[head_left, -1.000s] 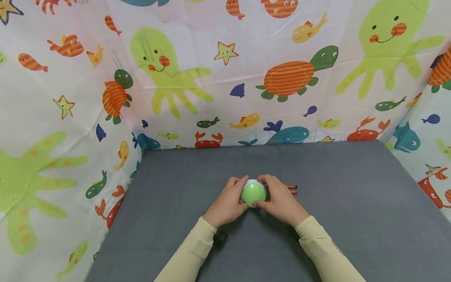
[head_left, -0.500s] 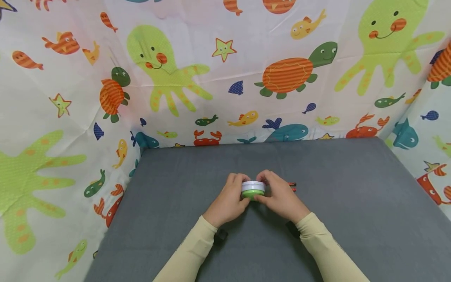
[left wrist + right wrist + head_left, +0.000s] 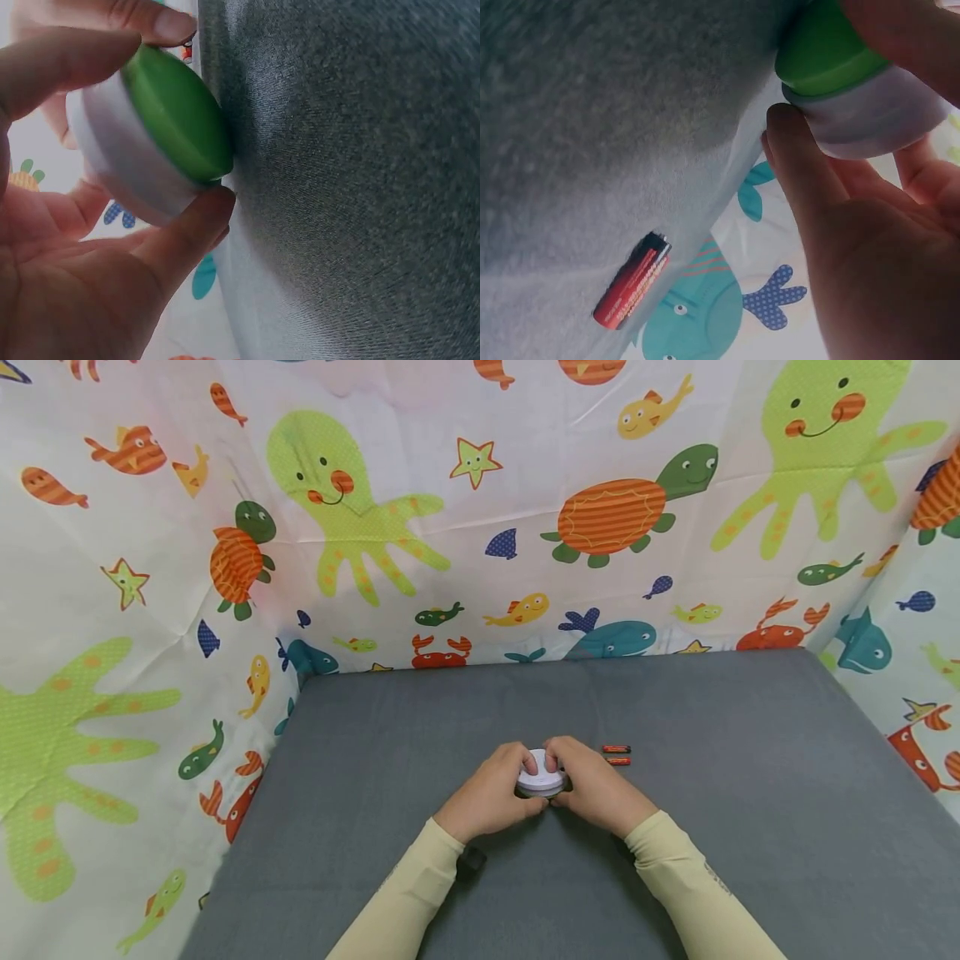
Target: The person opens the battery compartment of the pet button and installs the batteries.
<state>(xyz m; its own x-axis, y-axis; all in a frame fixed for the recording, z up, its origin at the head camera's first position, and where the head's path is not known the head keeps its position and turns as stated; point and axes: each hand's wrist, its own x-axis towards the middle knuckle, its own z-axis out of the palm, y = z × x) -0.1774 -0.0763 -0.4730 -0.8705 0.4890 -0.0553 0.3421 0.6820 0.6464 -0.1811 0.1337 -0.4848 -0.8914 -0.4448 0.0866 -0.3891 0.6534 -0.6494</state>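
A round push button with a white base [image 3: 541,783] and a green dome is between both hands, over the grey table. Its white underside faces up, and the green dome [image 3: 176,112] points down at the cloth in the left wrist view. My left hand [image 3: 491,795] grips the left side, thumb near the front edge and fingertips over the white top. On the opposite side my right hand [image 3: 603,792] holds it the same way. The right wrist view has the green dome [image 3: 829,56] close over the cloth, with fingers round the white rim.
Two red-and-black batteries [image 3: 617,749] lie side by side just beyond the right hand; one battery [image 3: 633,280] shows in the right wrist view. The grey cloth-covered table [image 3: 390,735] meets a sea-animal curtain [image 3: 480,552] at the back and sides.
The push button has been turned over: its green dome faced up and toward me a second ago, and now the white underside is on top. The fingertips have shifted onto that underside.
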